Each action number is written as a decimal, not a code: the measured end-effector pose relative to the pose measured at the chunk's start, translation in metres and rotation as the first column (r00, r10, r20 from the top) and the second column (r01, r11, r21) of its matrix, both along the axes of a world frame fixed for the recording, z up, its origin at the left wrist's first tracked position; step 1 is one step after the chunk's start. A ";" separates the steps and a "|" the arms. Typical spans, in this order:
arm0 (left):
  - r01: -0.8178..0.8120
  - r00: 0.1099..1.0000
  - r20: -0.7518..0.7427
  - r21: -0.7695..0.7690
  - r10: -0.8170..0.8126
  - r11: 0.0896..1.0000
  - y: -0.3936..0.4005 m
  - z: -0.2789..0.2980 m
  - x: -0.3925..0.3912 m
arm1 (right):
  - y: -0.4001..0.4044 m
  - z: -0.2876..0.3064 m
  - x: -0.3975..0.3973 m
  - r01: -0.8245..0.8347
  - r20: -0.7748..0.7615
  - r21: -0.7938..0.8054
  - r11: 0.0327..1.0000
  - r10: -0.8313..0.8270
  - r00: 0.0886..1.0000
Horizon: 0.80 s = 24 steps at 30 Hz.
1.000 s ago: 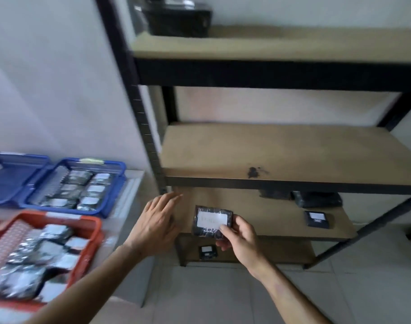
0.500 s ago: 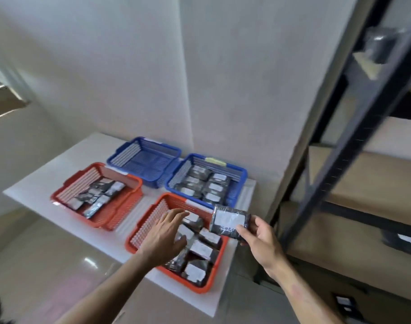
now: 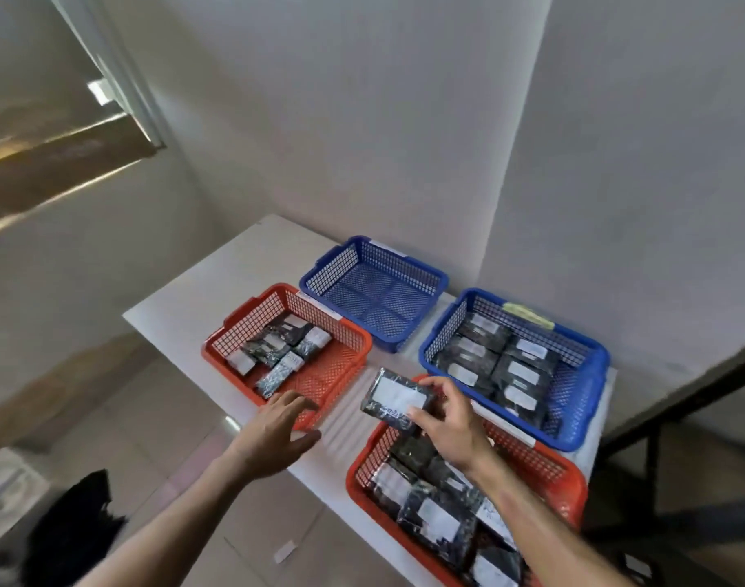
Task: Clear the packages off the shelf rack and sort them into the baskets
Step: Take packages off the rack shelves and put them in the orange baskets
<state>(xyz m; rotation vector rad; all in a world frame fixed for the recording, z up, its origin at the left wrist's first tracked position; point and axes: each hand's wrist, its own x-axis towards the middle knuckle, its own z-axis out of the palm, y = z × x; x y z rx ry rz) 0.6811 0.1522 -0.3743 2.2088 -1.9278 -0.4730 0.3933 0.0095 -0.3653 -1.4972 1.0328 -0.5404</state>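
black package [image 3: 398, 399] with white label, center of frame, held above the near edge of the lower-right red basket [image 3: 572, 485] | right hand [image 3: 451, 425] pinched it | left hand [image 3: 277, 434] spread, holding nothing, over the table edge [image 3: 184, 309] | 2 blue baskets [image 3: 582, 400] behind

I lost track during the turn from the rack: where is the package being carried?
In the head view the package sits lower centre, held in the right hand, above the far-left corner of the near red basket.
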 end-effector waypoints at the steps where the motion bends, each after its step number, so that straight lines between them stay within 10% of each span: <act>1: -0.001 1.000 0.006 0.031 0.001 1.000 -0.002 -0.003 0.015 | -0.003 0.000 0.016 -0.017 -0.032 -0.012 1.000 0.017 0.999; 14: 0.311 0.921 0.114 0.360 -0.372 0.880 -0.063 -0.099 0.221 | -0.013 -0.051 0.245 -0.204 -0.420 0.054 0.977 0.208 0.883; 24: 0.526 0.820 0.150 0.184 -0.553 0.830 -0.081 -0.134 0.246 | -0.010 -0.106 0.314 -0.217 -0.744 0.212 0.953 0.301 0.597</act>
